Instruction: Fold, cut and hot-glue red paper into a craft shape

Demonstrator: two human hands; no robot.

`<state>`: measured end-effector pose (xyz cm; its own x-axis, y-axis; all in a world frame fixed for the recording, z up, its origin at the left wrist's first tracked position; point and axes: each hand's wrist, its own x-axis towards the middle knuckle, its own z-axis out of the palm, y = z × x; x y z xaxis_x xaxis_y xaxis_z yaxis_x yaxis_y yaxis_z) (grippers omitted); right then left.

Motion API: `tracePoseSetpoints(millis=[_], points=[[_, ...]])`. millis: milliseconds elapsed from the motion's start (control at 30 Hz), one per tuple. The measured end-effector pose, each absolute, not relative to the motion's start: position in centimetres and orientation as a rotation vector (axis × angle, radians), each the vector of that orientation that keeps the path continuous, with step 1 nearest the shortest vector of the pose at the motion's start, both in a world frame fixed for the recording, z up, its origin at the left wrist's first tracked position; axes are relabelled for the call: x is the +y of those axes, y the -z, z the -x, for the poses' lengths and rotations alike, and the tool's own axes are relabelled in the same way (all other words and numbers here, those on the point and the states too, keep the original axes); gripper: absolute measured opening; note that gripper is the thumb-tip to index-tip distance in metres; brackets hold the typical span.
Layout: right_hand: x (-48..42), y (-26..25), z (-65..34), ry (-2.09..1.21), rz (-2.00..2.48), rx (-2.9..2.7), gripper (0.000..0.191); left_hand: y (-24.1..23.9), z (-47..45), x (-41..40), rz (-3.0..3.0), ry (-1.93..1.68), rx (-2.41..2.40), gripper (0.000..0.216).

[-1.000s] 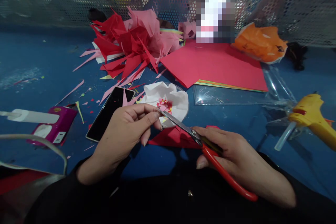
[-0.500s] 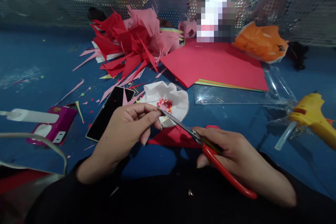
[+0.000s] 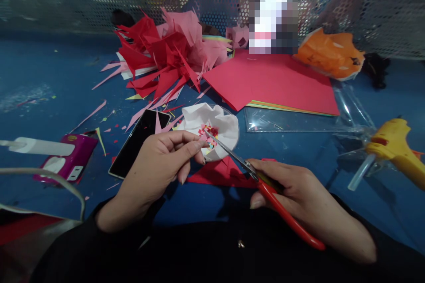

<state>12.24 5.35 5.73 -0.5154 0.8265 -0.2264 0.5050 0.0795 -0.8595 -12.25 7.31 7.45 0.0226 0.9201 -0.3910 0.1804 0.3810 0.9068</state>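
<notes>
Near edge of desk: both hands meet low over the blue top, just in front of a white dish.
Right hand: fingers clenched round the red handles of scissors; blades nearly closed and angled up-left, tips over the dish.
Left hand: fingers pinched together right at the blades. Whatever is between them is too small to tell.
Why held so: with the tips above the dish, anything snipped would likely drop into it rather than onto the desk.
Dish: crinkled white wall, holds a small heap of red, pink and yellow bits at its centre.
Under the hands: red paper triangle lying flat, touching the dish's near edge.
Left of dish: phone, screen dark, just beside it; purple plug block further left.
Behind: heap of red and pink offcuts; stack of sheets, red on top, resting partly on a clear sleeve.
Right edge: yellow glue gun, well apart from the hands.
</notes>
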Motion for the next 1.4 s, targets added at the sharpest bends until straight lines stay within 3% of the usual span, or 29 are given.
tracePoseSetpoints(millis=[433,900,1100,1400], points=[[5.02,-5.75,-12.39,-1.237,1.413,-2.180,0.035,-7.26,12.35,7.24,-1.017,-0.869,1.410,0.012],[4.97,-5.08,-12.04,-1.204,1.316,-2.217,0.025,-7.54,12.18,7.16,-1.087,-0.802,1.419,0.026],[5.02,-5.01,-12.10,-1.230,1.297,-2.204,0.018,-7.24,12.41,7.24,-1.081,-0.800,1.419,0.023],[5.04,-5.09,-12.03,-1.192,1.321,-2.199,0.023,-7.39,12.29,7.28,-1.052,-0.802,1.428,0.015]])
